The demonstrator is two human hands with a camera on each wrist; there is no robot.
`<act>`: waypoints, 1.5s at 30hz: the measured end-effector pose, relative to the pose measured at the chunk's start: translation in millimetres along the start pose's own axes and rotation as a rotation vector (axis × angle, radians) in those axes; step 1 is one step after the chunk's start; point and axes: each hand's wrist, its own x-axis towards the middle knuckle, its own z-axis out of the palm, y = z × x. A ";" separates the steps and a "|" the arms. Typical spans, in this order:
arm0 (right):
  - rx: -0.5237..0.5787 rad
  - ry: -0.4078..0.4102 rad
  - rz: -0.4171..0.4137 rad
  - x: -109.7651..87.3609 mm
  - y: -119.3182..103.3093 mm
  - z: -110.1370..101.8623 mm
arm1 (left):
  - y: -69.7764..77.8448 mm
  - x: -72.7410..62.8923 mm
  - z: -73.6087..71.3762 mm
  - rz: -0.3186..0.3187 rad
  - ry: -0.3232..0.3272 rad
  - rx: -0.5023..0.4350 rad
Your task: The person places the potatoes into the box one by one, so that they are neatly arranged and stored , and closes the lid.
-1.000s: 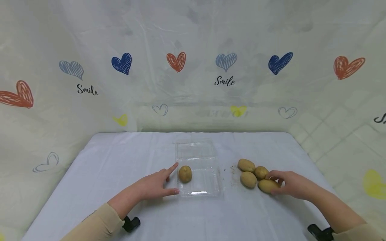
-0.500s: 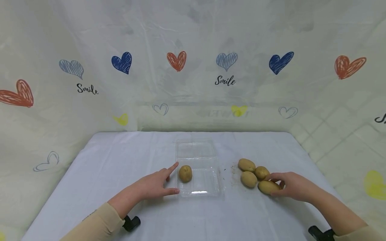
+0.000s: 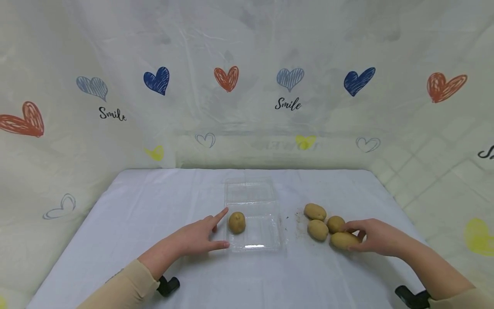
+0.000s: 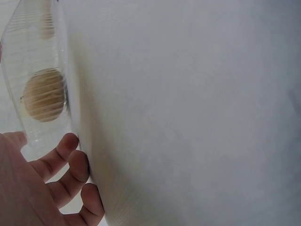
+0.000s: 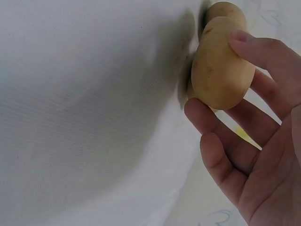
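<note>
My left hand (image 3: 198,237) rests at the left edge of a clear plastic clamshell box (image 3: 262,231). Its index finger and thumb are stretched out to the box's side, the other fingers loosely bent above the cloth in the left wrist view. Inside the box, at its left, one potato (image 3: 237,222) shows through the ribbed wall (image 4: 45,95). On the right, my right hand (image 3: 376,236) grips the nearest potato (image 3: 344,241), thumb on one side and fingers around the other. In the right wrist view that potato (image 5: 221,66) overlaps another behind it.
Three more potatoes, at the back (image 3: 314,211), the middle (image 3: 335,224) and the left (image 3: 318,230), lie close together beside the gripped one. Brown crumbs (image 3: 299,218) dot the white tablecloth (image 3: 270,279) near them. The box's lid (image 3: 248,192) lies folded back toward the wall.
My right hand and the potato in its fingers have shifted very slightly to the right; the small potato behind it has nudged over too. The left hand and the box stay in place.
</note>
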 end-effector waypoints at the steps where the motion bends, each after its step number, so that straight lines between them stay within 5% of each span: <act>1: 0.004 -0.005 0.005 -0.5 0.1 -0.3 | 0.0 0.3 0.2 0.001 0.000 0.002; 14: 0.027 -0.036 0.034 -4.3 -1.0 -2.8 | 2.4 -0.6 -1.3 -0.005 -0.004 -0.003; 27: 0.006 0.033 -0.056 2.9 -20.2 -20.0 | 1.4 1.5 0.4 -0.006 -0.008 -0.003; 45: 0.070 0.053 -0.095 62.3 -77.4 -16.6 | 1.3 2.0 1.3 -0.018 -0.015 -0.009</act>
